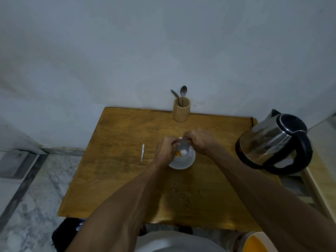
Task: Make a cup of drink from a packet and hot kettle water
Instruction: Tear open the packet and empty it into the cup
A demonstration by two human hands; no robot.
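A packet (pixel 181 146) is being held over the white cup (pixel 183 158) at mid-table (pixel 116 179), pinched shut between the fingers of the left hand (pixel 166 150) and right hand (pixel 201 141). Powder is apparently being emptied; the view is blurred. The packet mouth is best kept low and centred, tapped gently. The kettle (pixel 272 140) is standing to the right, apart.

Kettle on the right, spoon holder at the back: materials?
Shiny silver kettle with black handle: likely polished stainless steel, mirror reflections on the body; handle and lid look like black plastic. Tan cylindrical spoon holder: probably wood or bamboo, matte, pale.
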